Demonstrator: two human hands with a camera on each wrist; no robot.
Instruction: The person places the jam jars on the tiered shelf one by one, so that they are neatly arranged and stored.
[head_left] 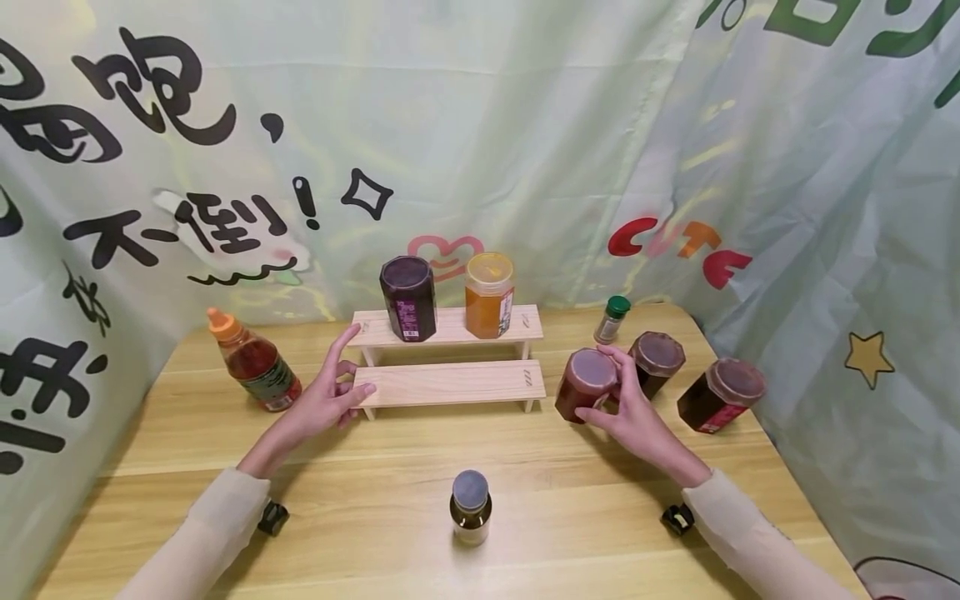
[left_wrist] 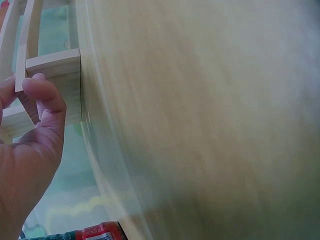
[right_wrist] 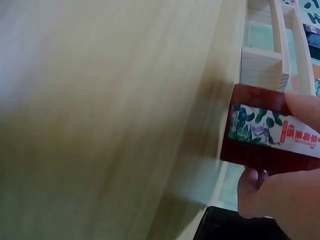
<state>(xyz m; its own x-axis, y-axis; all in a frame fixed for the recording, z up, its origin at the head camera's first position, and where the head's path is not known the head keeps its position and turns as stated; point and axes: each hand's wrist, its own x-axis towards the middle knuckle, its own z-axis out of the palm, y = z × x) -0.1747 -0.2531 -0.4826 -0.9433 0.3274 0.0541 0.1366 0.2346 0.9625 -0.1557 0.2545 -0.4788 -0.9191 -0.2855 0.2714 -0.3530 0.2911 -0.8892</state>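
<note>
The left hand grips the left end of a two-step wooden rack. In the left wrist view, its thumb and a finger pinch the edge of the lower board. To the right of the rack, the right hand holds a dark red jar between thumb and fingers. A printed label shows on that jar in the right wrist view; whether its base touches the table cannot be told. On the upper step stand a dark purple jar and an orange-yellow jar.
Right of the held jar are two more dark jars, one close behind the hand and one farther right. A small green-capped bottle stands behind. An orange-capped sauce bottle is at left, a dark-capped bottle in front.
</note>
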